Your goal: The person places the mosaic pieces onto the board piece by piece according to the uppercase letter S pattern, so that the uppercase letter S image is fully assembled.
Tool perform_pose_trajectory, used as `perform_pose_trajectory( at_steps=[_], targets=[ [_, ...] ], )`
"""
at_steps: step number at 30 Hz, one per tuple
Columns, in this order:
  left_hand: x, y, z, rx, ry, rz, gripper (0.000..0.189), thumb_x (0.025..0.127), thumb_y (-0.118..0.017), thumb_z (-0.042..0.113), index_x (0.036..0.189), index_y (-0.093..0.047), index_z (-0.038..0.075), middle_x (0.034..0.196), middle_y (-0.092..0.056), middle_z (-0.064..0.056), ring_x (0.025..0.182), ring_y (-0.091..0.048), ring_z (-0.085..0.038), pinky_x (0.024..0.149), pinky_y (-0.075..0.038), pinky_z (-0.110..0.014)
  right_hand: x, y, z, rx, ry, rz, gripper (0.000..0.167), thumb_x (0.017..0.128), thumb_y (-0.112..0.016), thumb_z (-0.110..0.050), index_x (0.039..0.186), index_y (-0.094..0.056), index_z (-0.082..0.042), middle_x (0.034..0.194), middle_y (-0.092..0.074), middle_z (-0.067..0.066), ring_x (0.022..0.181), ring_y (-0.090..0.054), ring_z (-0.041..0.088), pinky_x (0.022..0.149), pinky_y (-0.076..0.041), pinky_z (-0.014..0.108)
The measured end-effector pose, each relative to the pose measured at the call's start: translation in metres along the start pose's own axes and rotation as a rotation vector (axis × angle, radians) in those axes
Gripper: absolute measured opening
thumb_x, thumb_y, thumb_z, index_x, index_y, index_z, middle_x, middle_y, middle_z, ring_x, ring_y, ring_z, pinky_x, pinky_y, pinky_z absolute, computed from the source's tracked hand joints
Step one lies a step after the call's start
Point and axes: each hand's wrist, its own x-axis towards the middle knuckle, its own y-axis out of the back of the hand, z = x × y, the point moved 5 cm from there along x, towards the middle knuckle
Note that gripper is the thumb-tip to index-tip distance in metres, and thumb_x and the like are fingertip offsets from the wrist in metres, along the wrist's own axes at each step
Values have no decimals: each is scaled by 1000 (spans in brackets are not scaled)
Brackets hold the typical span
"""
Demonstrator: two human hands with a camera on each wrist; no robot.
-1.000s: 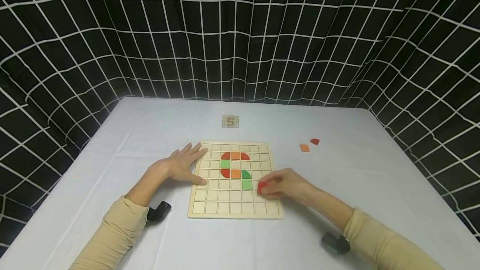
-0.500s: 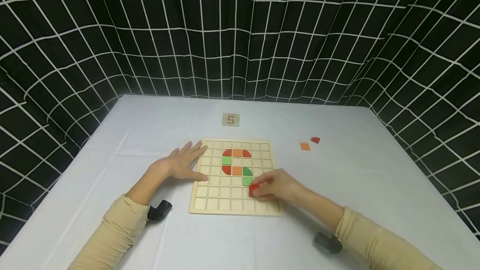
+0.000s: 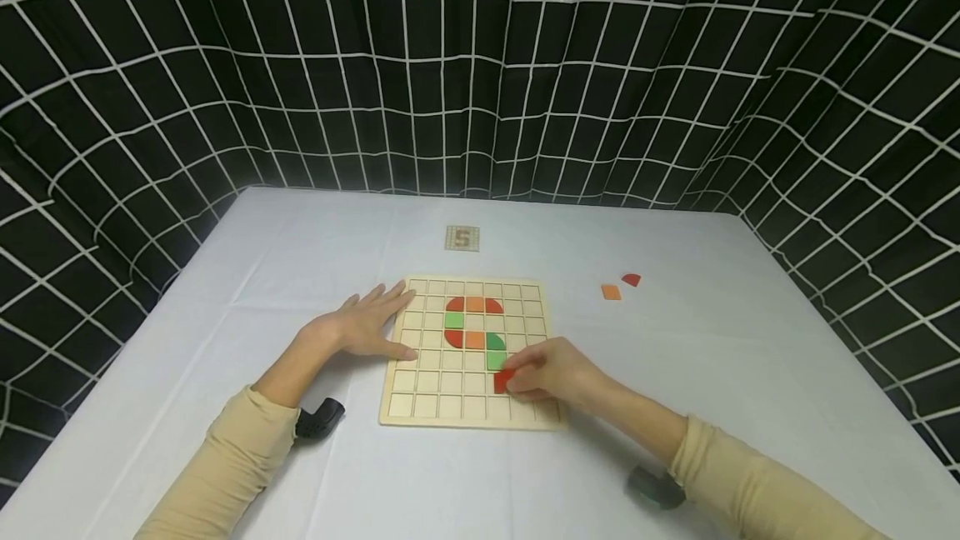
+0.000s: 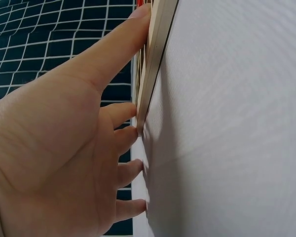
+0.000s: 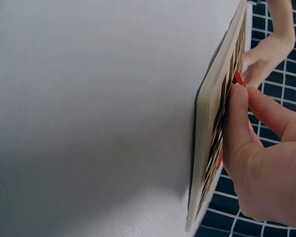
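Observation:
My right hand [image 3: 558,369] pinches a red tile [image 3: 500,382] between thumb and fingers, over the lower right part of a wooden grid board [image 3: 427,408]. Part of that tile [image 5: 238,77] shows past the fingertips in the right wrist view; its full outline is hidden. Just above it sits a light green square tile [image 3: 496,361], below a dark green quarter-round tile [image 3: 495,342]. More red, orange and green tiles form a curve in the grid. My left hand [image 3: 360,327] rests with spread fingers at the board's left edge, its thumb on top of the board.
To the right of the board lie a loose orange square tile [image 3: 611,292] and a red quarter-round tile [image 3: 632,280]. A small card [image 3: 462,238] with a figure like a 5 lies behind the board. The white-covered table [image 3: 247,273] meets a dark gridded curtain [image 3: 465,65].
My right hand has moved left with the red tile, from the board's right side to just under the light green square. The left hand has stayed at the board's edge.

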Motion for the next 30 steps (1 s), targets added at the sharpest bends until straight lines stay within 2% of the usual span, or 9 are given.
perform_pose_trajectory(
  at_steps=[8, 10, 17, 25, 30],
  targets=[
    [2, -1, -2, 11, 6, -4, 104, 79, -62, 65, 154, -13, 12, 159, -2, -8, 143, -1, -35, 112, -2, -57, -3, 0, -5, -81, 77, -3, 22, 78, -76, -1, 100, -73, 0, 79, -67, 5, 67, -64, 17, 65, -56, 29],
    [2, -1, -1, -1, -8, -1, 105, 79, -63, 65, 154, -14, 9, 159, -3, -11, 143, -1, -37, 111, -2, -59, -3, -2, -7, -103, 92, -5, 22, 78, -77, -2, 99, -73, -1, 78, -67, 4, 66, -64, 16, 65, -56, 28],
    [1, 1, 2, 0, -11, 1, 104, 79, -63, 64, 153, -15, 8, 159, -3, -12, 142, -2, -38, 111, -2, -59, -1, -5, -7, -101, 91, -13, 21, 77, -79, -5, 98, -74, -3, 79, -67, 3, 66, -64, 16, 64, -56, 27],
    [1, 1, 2, 3, -2, -2, 102, 80, -64, 61, 153, -16, 9, 158, -5, -13, 142, -3, -38, 110, -3, -60, 4, 6, -1, 56, 67, -73, 21, 88, -70, -15, 103, -71, -1, 85, -68, 9, 70, -65, 20, 66, -57, 31],
    [1, 1, 1, 9, -1, 3, 102, 81, -64, 61, 153, -16, 8, 158, -6, -14, 142, -5, -39, 110, -4, -61, 6, 25, 0, 229, 57, -105, 36, 92, -65, -22, 115, -63, 6, 90, -65, 11, 75, -63, 19, 72, -56, 30]
  ],
)
